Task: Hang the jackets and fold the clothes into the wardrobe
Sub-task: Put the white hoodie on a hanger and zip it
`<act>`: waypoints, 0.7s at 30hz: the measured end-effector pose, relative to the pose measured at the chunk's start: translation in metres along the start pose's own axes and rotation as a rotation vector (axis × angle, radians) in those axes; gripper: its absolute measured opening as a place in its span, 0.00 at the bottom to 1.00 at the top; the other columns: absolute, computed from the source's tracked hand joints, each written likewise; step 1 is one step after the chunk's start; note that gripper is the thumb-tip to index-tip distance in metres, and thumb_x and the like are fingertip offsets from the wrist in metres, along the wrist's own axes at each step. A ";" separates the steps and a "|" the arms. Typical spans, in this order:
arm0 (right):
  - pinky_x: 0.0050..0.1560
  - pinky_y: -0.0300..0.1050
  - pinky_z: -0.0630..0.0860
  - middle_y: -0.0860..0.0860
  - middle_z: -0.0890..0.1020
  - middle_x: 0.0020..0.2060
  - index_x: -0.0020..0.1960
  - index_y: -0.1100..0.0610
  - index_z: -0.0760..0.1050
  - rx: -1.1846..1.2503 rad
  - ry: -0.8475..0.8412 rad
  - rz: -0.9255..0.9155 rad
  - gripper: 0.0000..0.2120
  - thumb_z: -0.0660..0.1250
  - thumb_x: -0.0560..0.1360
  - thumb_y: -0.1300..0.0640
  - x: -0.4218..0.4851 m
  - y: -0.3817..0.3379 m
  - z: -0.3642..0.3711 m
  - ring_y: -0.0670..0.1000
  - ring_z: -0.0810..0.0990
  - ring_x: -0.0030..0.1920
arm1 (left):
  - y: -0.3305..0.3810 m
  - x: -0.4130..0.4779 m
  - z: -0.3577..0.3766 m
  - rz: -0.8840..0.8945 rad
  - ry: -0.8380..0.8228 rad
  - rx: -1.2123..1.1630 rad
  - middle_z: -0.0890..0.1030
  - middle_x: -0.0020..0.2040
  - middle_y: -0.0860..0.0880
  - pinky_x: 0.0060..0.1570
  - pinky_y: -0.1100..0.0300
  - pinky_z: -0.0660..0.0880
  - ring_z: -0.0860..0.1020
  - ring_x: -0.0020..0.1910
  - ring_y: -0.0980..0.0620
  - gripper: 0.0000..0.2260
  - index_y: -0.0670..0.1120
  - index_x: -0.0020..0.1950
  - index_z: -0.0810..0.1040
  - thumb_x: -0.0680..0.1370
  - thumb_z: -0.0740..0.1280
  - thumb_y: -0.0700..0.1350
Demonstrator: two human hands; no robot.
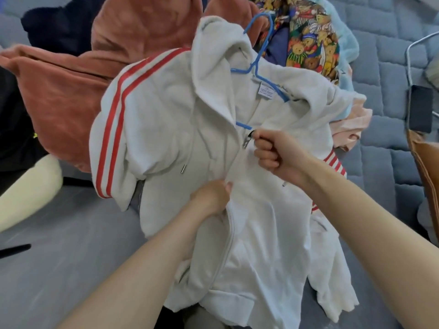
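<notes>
while right hand [276, 154] pinches zipper pull [249, 137], left hand [210, 198] fingers curl round hoodie [166, 119] front edge.

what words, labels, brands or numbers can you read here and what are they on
Neck label inside the white zip hoodie: small printed lines, too blurred to read.
Bear-print fabric: no lettering that can be read.
No other text shows.
</notes>
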State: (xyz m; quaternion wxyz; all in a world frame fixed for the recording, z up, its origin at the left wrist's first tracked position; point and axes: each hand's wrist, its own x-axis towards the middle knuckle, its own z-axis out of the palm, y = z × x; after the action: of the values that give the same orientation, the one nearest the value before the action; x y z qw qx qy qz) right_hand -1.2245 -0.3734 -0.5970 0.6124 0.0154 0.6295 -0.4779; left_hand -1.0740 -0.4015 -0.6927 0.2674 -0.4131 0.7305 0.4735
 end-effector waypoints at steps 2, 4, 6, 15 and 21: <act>0.16 0.33 0.48 0.45 0.58 0.22 0.37 0.54 0.64 0.172 -0.026 -0.060 0.13 0.52 0.81 0.61 0.009 -0.025 0.000 0.43 0.55 0.18 | -0.019 -0.001 0.002 -0.061 -0.064 -0.118 0.79 0.36 0.41 0.45 0.57 0.77 0.79 0.32 0.43 0.19 0.43 0.42 0.71 0.84 0.49 0.52; 0.16 0.34 0.49 0.45 0.59 0.22 0.38 0.54 0.64 0.169 -0.053 -0.109 0.14 0.52 0.82 0.59 0.017 -0.049 0.003 0.42 0.55 0.19 | -0.034 -0.005 0.002 -0.096 -0.091 -0.135 0.76 0.32 0.45 0.43 0.58 0.76 0.77 0.30 0.44 0.20 0.43 0.39 0.70 0.83 0.49 0.52; 0.17 0.34 0.49 0.45 0.60 0.22 0.38 0.54 0.64 0.044 -0.074 -0.114 0.14 0.51 0.82 0.58 0.025 -0.056 0.009 0.42 0.55 0.19 | -0.041 -0.004 0.001 -0.104 -0.070 -0.022 0.79 0.39 0.43 0.51 0.56 0.76 0.81 0.42 0.43 0.20 0.42 0.45 0.73 0.83 0.50 0.54; 0.18 0.35 0.50 0.46 0.63 0.24 0.38 0.53 0.65 -0.153 -0.036 -0.034 0.14 0.53 0.82 0.57 0.043 -0.038 -0.003 0.44 0.56 0.22 | 0.037 0.030 -0.043 0.024 0.531 0.110 0.79 0.48 0.44 0.42 0.53 0.68 0.78 0.50 0.41 0.19 0.46 0.55 0.68 0.79 0.56 0.62; 0.19 0.35 0.54 0.45 0.65 0.24 0.37 0.54 0.66 -0.145 0.021 -0.213 0.12 0.54 0.79 0.60 0.050 -0.061 -0.013 0.44 0.58 0.23 | 0.040 0.047 -0.039 0.100 0.440 0.093 0.79 0.54 0.41 0.45 0.55 0.63 0.76 0.56 0.38 0.15 0.48 0.64 0.69 0.84 0.49 0.52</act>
State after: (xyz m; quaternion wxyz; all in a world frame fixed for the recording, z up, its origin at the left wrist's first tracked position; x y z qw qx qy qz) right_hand -1.2832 -0.4269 -0.6038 0.5509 -0.0909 0.6669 -0.4934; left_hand -1.1328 -0.4453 -0.6949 0.0967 -0.4569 0.8117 0.3508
